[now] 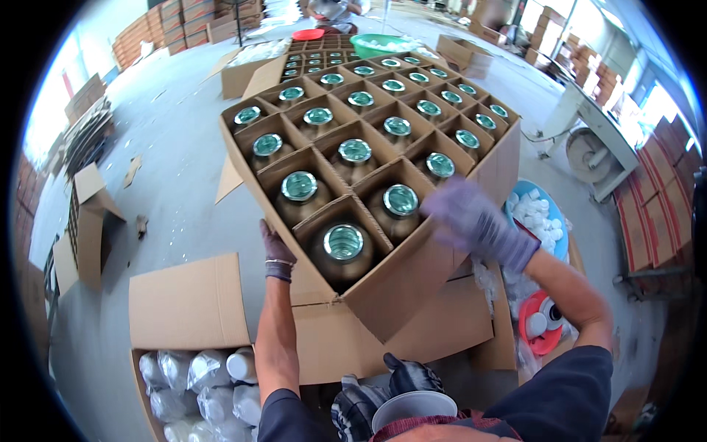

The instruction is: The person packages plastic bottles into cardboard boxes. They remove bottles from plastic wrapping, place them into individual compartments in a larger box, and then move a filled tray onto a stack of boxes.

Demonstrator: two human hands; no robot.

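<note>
A large cardboard carton stands tilted in front of me, split by cardboard dividers into square cells. In the cells stand upright brownish metal flasks with silvery rims and greenish, glassy mouths. My left hand, in a dark glove, lies against the carton's outer left wall near the front corner. One finger stretches up along the wall; the others are mostly hidden. At the carton's right edge, beside the near flasks, is my right hand in a lilac glove. Motion smears its fingers, so I cannot tell whether they hold anything.
An open box of plastic-wrapped white items sits at lower left. To the right are a blue basin of white pieces and a red basin. Beyond the carton are a green basin and another person.
</note>
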